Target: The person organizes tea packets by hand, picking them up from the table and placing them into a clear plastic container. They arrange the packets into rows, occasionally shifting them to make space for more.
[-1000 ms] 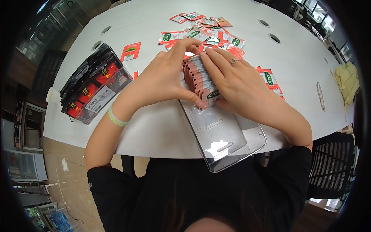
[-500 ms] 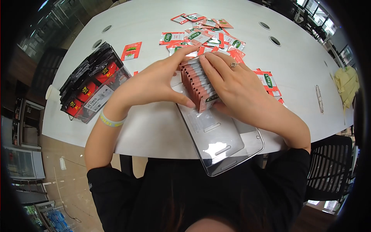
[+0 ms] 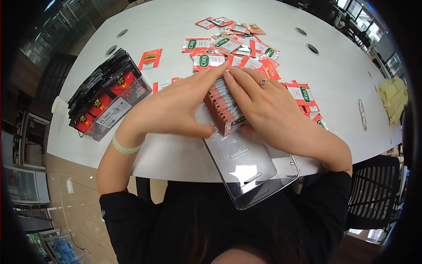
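Observation:
A tight row of red and silver tea sachets stands on edge over a clear plastic holder, whose near end sticks out past the table edge. My right hand, with a ring on one finger, is wrapped over the row's right side and holds it. My left hand arches along the left side, fingers stretched to the far end of the row and thumb spread apart near its front corner. The thumb is blurred. Behind my hands lies a loose pile of Cozy tea sachets.
At left stands a clear rack filled with black and red packets. One sachet lies beside it, and several more lie at right. Farther right are a pen-like object and a yellow cloth.
Both hands and the sachet row have shifted slightly toward me. My left thumb has moved left, off the row's front corner. The clear holder has slid a little nearer.

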Action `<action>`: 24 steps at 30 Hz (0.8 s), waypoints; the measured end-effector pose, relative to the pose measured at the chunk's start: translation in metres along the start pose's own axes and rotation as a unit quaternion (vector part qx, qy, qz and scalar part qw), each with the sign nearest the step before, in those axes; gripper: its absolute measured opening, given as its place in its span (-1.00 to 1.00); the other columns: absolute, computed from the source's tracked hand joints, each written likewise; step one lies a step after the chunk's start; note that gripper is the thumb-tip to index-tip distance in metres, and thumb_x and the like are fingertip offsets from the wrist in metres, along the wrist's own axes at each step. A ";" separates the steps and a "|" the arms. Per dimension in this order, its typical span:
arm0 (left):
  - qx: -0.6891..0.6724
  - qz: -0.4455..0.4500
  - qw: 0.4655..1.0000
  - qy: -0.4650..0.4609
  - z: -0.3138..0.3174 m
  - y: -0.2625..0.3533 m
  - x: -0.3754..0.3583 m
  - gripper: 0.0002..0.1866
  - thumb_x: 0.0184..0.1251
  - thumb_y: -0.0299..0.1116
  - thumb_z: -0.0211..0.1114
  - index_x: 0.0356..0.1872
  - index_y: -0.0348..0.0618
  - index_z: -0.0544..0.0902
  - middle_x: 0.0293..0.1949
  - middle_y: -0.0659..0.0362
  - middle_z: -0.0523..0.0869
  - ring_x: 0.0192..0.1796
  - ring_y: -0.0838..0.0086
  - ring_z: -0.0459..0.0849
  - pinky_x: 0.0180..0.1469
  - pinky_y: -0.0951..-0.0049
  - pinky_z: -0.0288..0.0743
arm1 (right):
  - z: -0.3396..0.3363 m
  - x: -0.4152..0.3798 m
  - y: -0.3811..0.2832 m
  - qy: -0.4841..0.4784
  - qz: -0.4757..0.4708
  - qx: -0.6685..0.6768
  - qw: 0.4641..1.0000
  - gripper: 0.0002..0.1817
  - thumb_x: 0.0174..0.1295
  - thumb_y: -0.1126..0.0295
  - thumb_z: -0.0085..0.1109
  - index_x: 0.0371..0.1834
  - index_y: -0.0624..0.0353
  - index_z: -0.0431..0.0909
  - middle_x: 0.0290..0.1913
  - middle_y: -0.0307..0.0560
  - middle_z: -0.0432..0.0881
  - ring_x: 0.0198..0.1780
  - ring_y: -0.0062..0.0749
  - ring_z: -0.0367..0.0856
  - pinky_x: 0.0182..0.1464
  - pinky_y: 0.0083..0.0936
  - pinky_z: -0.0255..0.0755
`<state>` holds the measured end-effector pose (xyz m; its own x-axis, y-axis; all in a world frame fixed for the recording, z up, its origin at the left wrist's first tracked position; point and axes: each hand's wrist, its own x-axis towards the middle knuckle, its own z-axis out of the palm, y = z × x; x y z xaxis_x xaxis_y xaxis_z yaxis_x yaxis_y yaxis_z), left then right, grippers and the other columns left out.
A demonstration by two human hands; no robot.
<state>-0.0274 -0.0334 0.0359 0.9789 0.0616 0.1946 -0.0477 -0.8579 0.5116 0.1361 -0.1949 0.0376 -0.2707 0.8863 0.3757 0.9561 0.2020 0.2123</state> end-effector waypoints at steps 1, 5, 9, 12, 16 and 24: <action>-0.022 0.008 1.000 0.018 0.002 0.006 -0.002 0.11 -0.18 -0.28 0.57 0.49 -0.19 0.15 0.28 -0.10 0.45 0.27 0.08 0.49 0.29 0.22 0.35 | 0.000 0.000 -0.001 0.000 0.003 0.012 1.000 -0.30 -0.16 0.51 0.25 0.17 0.57 0.36 0.01 0.13 0.46 0.07 -0.11 0.53 -0.14 -0.36 0.46; 0.084 -0.007 0.994 0.071 0.023 0.014 0.004 0.16 -0.19 -0.26 0.52 0.52 -0.26 0.06 0.24 -0.09 0.42 0.25 0.03 0.43 0.26 0.14 0.29 | 0.001 0.002 -0.008 -0.009 0.025 0.010 1.000 -0.36 -0.13 0.50 0.26 0.10 0.55 0.39 -0.04 0.12 0.47 0.02 -0.10 0.54 -0.17 -0.35 0.46; 0.102 -0.016 0.991 0.088 0.027 0.010 0.010 0.16 -0.20 -0.29 0.52 0.53 -0.19 0.06 0.17 -0.04 0.44 0.18 0.09 0.47 0.24 0.17 0.27 | 0.004 0.004 -0.012 -0.007 0.048 -0.023 0.999 -0.42 -0.13 0.48 0.29 0.03 0.51 0.42 -0.09 0.11 0.47 -0.04 -0.08 0.56 -0.19 -0.31 0.45; 0.104 -0.016 0.991 0.080 0.026 0.009 0.011 0.17 -0.23 -0.33 0.51 0.54 -0.13 0.06 0.15 -0.03 0.45 0.14 0.10 0.48 0.21 0.19 0.28 | -0.002 0.003 -0.010 -0.019 0.052 0.003 0.998 -0.40 -0.10 0.43 0.33 0.05 0.51 0.42 -0.05 0.13 0.48 -0.03 -0.04 0.57 -0.15 -0.25 0.46; 0.095 -0.039 0.992 0.071 0.023 0.015 0.010 0.18 -0.26 -0.36 0.50 0.54 -0.09 0.07 0.13 0.00 0.46 0.13 0.11 0.48 0.15 0.23 0.29 | -0.012 -0.001 0.014 0.018 0.043 0.158 0.986 -0.24 -0.01 0.21 0.45 0.17 0.51 0.40 0.14 0.21 0.47 0.09 0.06 0.57 0.02 -0.18 0.48; 0.102 -0.041 0.992 0.059 0.023 0.017 0.012 0.20 -0.27 -0.22 0.55 0.54 -0.06 0.08 0.12 0.01 0.46 0.15 0.14 0.47 0.15 0.23 0.25 | 0.051 -0.041 0.138 0.112 0.323 0.168 0.925 -0.46 0.24 0.00 0.28 0.02 0.29 0.63 0.00 0.07 0.63 -0.04 -0.17 0.62 -0.02 -0.34 0.48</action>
<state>-0.0119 -0.0586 0.0276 0.9473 0.1847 0.2616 0.0843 -0.9319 0.3529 0.2845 -0.1824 0.0054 0.3888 0.7664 0.5113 0.8971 -0.1885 -0.3996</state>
